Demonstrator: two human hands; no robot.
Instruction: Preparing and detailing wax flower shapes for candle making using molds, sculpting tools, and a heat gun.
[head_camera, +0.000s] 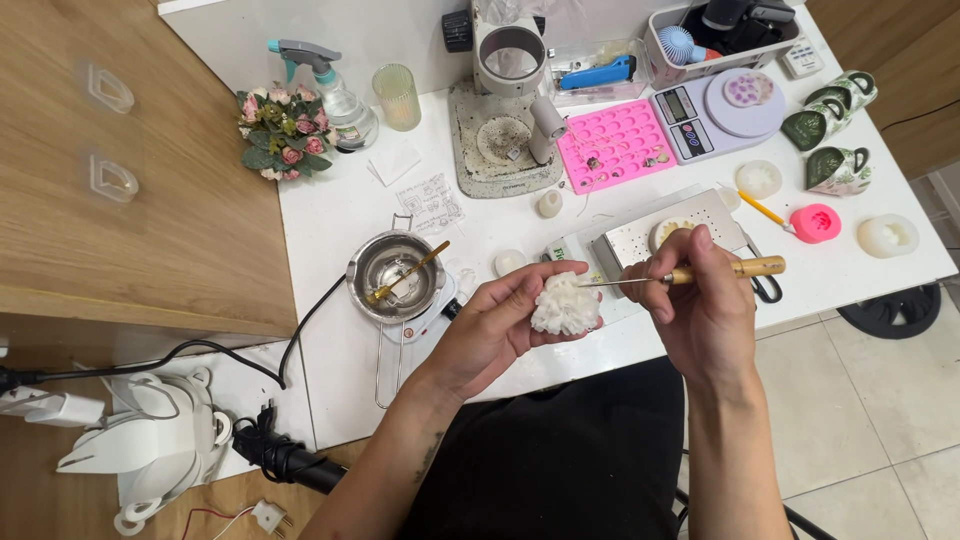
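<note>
A white flower-shaped wax piece (565, 304) sits in the left hand (500, 320), which is held palm up above the near edge of the white desk (340, 220); the fingers curl loosely around the piece from below and from the side, so the hand is half closed on it. The right hand (700, 300) is closed around the wooden handle of a thin needle tool (690, 274), holding it like a pen, and the metal tip of the tool touches the right side of the wax piece. Just behind the hands on the desk lies a perforated metal box (640, 240), with a round pale piece on top of it. To the left of the left hand stands a small steel melting pot (392, 272) on a white heater, with a stick leaning inside it. Further back I see a pink silicone mould tray (615, 145), a digital scale (715, 115) with a round plate, a spray bottle (330, 90) and a small bunch of pink roses (280, 132). At the right side lie a pink round mould (815, 222), a white round mould (888, 235) and 3 green patterned cups (835, 130).
</note>
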